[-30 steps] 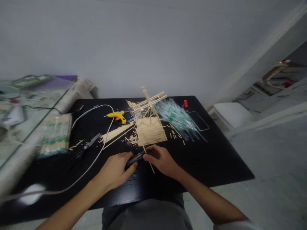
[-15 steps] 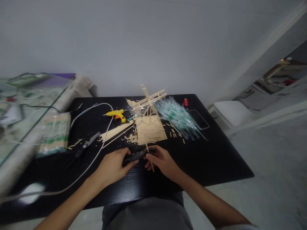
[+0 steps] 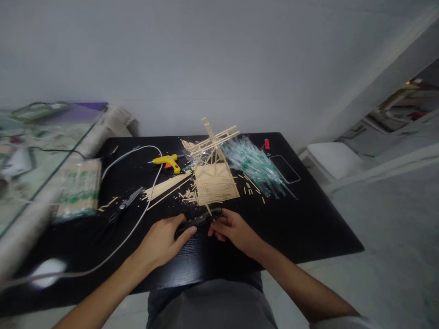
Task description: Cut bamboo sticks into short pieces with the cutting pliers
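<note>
My left hand [image 3: 163,240] is wrapped round a black plier-like hand tool [image 3: 196,222], held low over the near part of the table. At the tool's far end my right hand [image 3: 237,230] is closed, its fingertips pinching a thin wooden stick [image 3: 208,209]. The stick crosses the tool's head, and its upper end points toward a wooden stick model [image 3: 215,145]. That model stands tilted on a square base [image 3: 233,186] covered with loose sticks. The tool's jaws are too dark to make out.
A yellow glue gun [image 3: 166,161], long sticks [image 3: 168,186] and scissors [image 3: 125,204] lie left of the model, with a white cable [image 3: 140,224] looping past. Plastic wrappers [image 3: 255,164], a phone-like outline [image 3: 285,168] and a red object [image 3: 266,144] lie right. A packed stick bundle [image 3: 78,188] sits far left.
The stick's lower length, which stuck out below my right hand, no longer shows. My right fingers have curled in slightly, and the tool's head sits a little higher.
</note>
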`<state>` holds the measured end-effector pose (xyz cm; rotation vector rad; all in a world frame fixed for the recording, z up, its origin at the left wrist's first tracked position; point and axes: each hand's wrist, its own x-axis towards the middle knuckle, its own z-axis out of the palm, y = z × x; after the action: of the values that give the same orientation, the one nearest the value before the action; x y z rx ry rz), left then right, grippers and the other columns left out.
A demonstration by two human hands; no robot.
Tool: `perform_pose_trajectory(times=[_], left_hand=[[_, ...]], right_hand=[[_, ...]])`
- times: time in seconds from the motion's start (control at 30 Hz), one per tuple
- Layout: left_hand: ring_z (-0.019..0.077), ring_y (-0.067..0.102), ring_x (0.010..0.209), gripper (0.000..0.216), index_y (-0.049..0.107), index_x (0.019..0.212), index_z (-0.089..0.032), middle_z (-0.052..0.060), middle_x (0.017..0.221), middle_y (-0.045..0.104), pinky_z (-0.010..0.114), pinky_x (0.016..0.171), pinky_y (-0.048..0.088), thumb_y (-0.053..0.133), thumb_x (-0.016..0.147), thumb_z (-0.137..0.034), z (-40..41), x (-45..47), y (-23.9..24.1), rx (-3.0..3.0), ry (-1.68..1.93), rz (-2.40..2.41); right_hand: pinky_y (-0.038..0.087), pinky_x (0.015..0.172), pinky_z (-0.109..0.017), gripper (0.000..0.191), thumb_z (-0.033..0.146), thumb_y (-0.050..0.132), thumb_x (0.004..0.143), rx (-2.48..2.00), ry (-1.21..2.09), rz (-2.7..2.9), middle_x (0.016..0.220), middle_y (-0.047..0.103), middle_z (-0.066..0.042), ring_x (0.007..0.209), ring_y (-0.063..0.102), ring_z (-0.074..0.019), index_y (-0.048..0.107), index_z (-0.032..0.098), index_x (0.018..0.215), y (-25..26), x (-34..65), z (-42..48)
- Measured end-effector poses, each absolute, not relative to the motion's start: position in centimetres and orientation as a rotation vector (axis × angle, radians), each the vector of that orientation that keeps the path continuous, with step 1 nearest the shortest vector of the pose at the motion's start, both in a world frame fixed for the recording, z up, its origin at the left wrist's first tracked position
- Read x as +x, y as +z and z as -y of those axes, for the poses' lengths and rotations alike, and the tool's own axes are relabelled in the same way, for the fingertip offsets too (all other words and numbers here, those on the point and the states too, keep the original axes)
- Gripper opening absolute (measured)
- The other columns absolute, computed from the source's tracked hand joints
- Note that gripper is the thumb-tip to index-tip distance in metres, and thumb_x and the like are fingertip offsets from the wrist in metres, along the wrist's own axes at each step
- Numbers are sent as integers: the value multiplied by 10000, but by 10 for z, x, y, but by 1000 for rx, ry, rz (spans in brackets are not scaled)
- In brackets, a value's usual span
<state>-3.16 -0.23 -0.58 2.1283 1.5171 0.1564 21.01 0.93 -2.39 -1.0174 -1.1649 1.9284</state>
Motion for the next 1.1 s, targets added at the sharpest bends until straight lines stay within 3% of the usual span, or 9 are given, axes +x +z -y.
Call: perform_pose_trajectory(times=[0.17, 0.4, 0.83, 0.97, 1.1], left_hand=[[285, 720, 864, 502, 606, 921, -193, 95, 898, 731, 368, 744, 482, 289, 1031, -566, 3, -33, -11, 2197, 80, -1585], [265, 708, 784, 534, 550, 808, -210, 74, 809, 711, 351, 693, 447, 228, 1039, -568, 1, -32, -10, 2233, 24, -1645], [263, 710, 792, 527, 593, 827, -200, 74, 829, 728, 352, 698, 452, 273, 1031, -567, 1, -32, -9, 2207, 139, -1653], [265, 709, 800, 523, 608, 854, -201, 67, 842, 727, 358, 709, 464, 288, 1028, -577, 1, -34, -13, 2203, 221, -1611], [258, 711, 824, 468, 634, 910, -199, 66, 875, 734, 355, 738, 482, 347, 1023, -551, 1, -40, -16, 2203, 334, -1504]], right_hand=[[434, 549, -267, 416, 524, 807, 790, -1049, 1899, 1180, 730, 697, -12, 565, 564, -114, 608, 167, 872, -27, 209, -8], [404, 525, -256, 389, 499, 816, 786, -1065, 1868, 1115, 705, 708, -17, 526, 527, -100, 623, 162, 812, -27, 206, -7], [478, 562, -273, 406, 533, 825, 762, -1103, 1780, 1100, 694, 693, -12, 550, 591, -122, 674, 158, 797, -29, 202, -4], [438, 521, -247, 427, 546, 782, 811, -1068, 1769, 1163, 621, 643, 4, 507, 551, -100, 669, 148, 704, -26, 203, -3], [369, 468, -223, 420, 533, 795, 816, -960, 1925, 1118, 610, 621, 16, 471, 506, -78, 679, 134, 755, -25, 207, -3]])
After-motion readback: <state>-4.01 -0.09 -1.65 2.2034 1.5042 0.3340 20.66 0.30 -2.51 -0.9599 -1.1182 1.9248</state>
